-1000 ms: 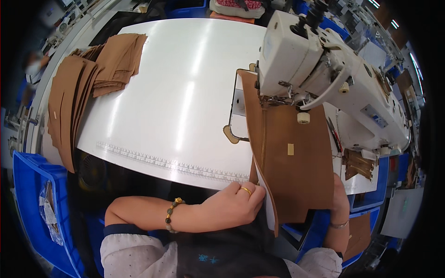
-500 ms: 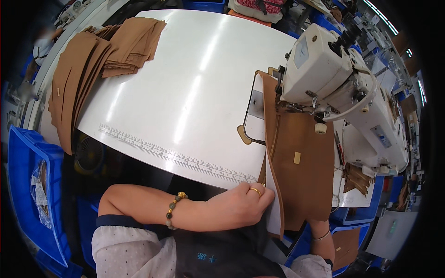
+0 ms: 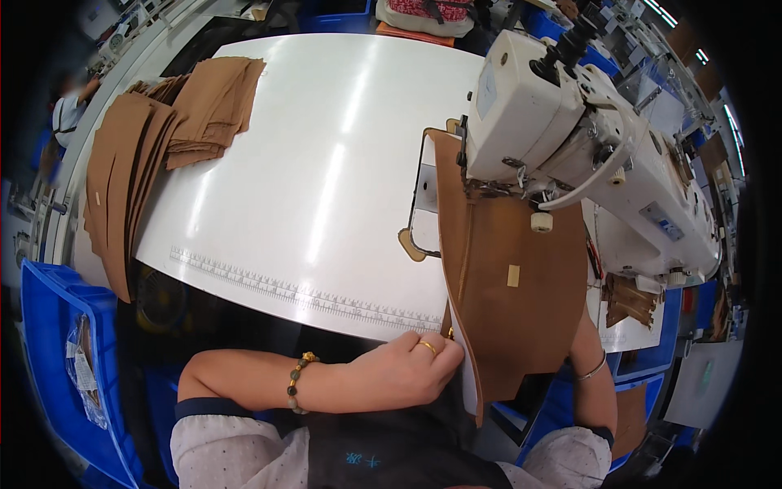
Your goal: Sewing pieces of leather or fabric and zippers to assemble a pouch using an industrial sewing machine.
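A large brown fabric panel [image 3: 521, 326] with a small pale tag on it lies under the head of a white sewing machine [image 3: 521, 122] and hangs over the table's front edge. Its left edge is folded up, showing a whitish underside. At that folded edge my left hand [image 3: 411, 367] is closed, pinching the near end; a small gold-coloured bit shows beside the fingertips. My right hand [image 3: 585, 338] is by the panel's right edge, with its fingers hidden beneath the fabric, so their grip cannot be made out.
The white table [image 3: 326, 187] has a printed ruler [image 3: 309, 293] along its front edge. Stacked brown pieces [image 3: 122, 179] overhang its left side. A blue bin [image 3: 73, 301] stands left; more brown pieces [image 3: 631, 301] lie right of the machine. A person [image 3: 69, 106] is at far left.
The whole view has shifted slightly. My right hand has moved up along the panel's right edge, and the panel's near right corner has swung outward. My left hand keeps its pinch.
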`<action>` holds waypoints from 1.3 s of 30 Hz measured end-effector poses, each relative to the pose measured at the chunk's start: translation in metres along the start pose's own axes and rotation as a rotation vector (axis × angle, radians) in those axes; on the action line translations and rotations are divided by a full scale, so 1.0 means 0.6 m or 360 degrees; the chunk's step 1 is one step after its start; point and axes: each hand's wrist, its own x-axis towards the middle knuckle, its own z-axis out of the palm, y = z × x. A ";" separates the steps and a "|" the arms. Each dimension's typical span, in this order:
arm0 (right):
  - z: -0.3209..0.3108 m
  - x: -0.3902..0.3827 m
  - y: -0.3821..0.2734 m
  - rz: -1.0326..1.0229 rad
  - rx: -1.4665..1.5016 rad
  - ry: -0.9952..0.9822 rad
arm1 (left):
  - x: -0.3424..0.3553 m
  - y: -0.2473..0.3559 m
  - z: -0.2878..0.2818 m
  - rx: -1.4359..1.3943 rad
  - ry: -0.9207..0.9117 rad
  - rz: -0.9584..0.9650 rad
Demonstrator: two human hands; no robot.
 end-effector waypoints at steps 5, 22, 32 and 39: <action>-0.035 0.033 0.020 0.0044 -0.0148 0.0136 | -0.001 -0.002 -0.003 -0.0001 -0.0026 0.0042; -0.007 0.000 -0.203 -0.0285 -0.0098 -0.0138 | -0.042 0.020 -0.009 0.0389 -0.0218 0.0133; 0.006 -0.005 -0.205 -0.0344 -0.0124 -0.0056 | -0.021 -0.087 -0.046 -0.0116 0.0041 -0.0500; -0.011 0.024 -0.191 -0.0382 0.0121 0.0031 | 0.048 -0.105 -0.004 -0.0294 -0.0367 -0.0538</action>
